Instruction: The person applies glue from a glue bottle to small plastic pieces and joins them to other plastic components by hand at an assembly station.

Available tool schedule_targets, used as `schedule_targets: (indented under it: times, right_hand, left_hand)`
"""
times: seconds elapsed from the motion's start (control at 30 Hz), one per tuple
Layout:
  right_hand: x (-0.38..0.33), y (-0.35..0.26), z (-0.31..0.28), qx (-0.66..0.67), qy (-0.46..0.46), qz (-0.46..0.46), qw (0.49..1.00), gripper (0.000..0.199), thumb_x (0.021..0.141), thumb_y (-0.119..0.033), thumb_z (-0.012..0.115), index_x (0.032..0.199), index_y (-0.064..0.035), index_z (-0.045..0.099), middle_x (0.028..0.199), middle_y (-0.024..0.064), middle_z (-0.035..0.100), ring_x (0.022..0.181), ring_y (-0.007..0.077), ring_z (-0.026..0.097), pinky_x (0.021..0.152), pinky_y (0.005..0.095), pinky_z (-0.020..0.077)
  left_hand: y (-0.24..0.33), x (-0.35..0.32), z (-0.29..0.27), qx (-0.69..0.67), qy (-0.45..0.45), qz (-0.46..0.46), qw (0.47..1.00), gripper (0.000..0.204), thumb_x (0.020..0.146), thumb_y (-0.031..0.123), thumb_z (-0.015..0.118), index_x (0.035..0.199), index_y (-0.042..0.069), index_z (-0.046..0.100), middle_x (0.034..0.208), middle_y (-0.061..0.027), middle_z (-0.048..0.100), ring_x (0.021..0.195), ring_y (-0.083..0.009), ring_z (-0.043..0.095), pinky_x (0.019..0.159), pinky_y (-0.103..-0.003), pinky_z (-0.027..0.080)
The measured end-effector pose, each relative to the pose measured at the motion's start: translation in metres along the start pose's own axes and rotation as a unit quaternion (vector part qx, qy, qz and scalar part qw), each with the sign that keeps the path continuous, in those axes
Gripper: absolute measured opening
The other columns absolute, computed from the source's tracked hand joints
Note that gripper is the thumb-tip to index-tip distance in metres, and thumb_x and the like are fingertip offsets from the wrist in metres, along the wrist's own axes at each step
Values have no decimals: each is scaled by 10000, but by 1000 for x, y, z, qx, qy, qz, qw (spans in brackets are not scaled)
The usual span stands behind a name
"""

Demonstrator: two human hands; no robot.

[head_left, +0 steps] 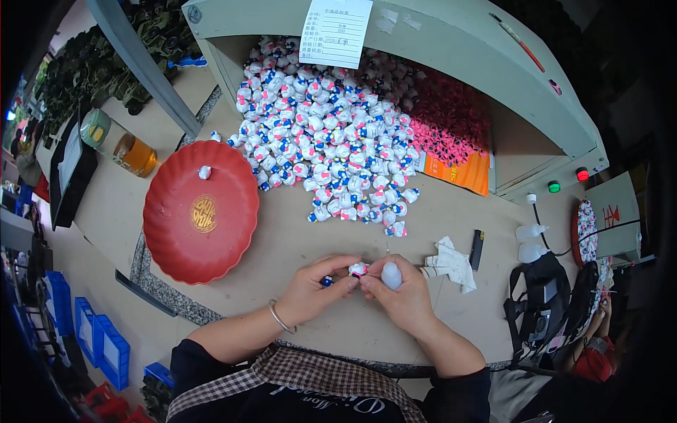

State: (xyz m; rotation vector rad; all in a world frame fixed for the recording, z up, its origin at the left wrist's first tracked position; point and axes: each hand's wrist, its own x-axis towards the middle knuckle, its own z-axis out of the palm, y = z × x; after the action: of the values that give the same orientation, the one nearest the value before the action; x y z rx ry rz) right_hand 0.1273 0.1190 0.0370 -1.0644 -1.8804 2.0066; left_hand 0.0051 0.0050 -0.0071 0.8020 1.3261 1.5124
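Note:
My left hand (316, 287) is closed, its thumb and fingertips pinching a small white figurine (358, 269) with pink and dark parts. A dark blue and white piece (326, 280) shows between the fingers of that same hand. A small white squeeze bottle (391, 275) with a thin needle tip pointing away from me sits in my right hand (407, 302). The right fingertips also meet the figurine, so both hands come together at it. Beyond them lies a large heap of white, blue and pink figurines (317, 134).
A red scalloped plate (162, 233) at the left holds one small white piece. Small pink parts (451, 113) are piled under the grey shelf (451, 35). At the right lie a white cloth (451, 264), a black lighter-like stick (477, 250) and a black bag (546, 296). A jar of amber liquid (134, 155) stands far left.

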Motion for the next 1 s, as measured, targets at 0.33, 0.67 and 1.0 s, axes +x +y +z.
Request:
schedule_targets:
  times: [0.33, 0.67, 1.0]
  right_hand:
    - [11, 14, -8, 71, -34, 24, 997, 225, 765, -57, 629, 961, -7, 533, 806, 27, 553, 681, 90, 564, 538, 213, 471]
    - [9, 14, -11, 20, -62, -44, 997, 164, 777, -60, 610, 927, -10, 565, 905, 45, 480, 698, 104, 582, 498, 213, 468]
    - [19, 18, -1, 17, -43, -65, 997, 151, 788, -62, 599, 920, -6, 553, 842, 29, 497, 589, 80, 531, 487, 202, 435]
  left_hand:
    - [5, 3, 0, -66, -2, -102, 993, 335, 827, 70, 542, 1157, 47, 496, 986, -49, 587, 836, -94, 564, 638, -225, 499]
    - [3, 3, -1, -143, -9, -143, 979, 335, 837, 79, 527, 1170, 67, 492, 1009, -44, 585, 903, -125, 575, 646, -224, 499]
    - [6, 3, -3, -160, 40, -139, 976, 345, 839, 78, 524, 1181, 72, 482, 1012, -29, 575, 893, -95, 553, 634, -222, 493]
